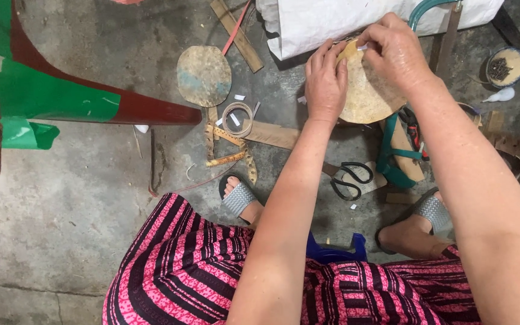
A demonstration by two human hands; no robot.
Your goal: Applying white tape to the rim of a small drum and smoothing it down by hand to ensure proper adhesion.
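Note:
I hold a round tan disc (pixel 365 96) up in front of me with both hands. My left hand (pixel 325 81) grips its left edge, fingers pressed flat against it. At the disc's top edge my right hand (pixel 395 51) pinches, with a small white strip between the fingertips. A second, similar round disc (pixel 204 76) lies on the concrete floor to the left. Black-handled scissors (pixel 351 180) lie on the floor below the held disc.
A white sack (pixel 332 21) lies at the top. A coil of thin strip (pixel 238 118), bamboo slats (pixel 236 34) and scraps are scattered on the floor. A bowl of dark nails (pixel 504 66) stands at right. A green and red object (pixel 61 96) juts in from the left.

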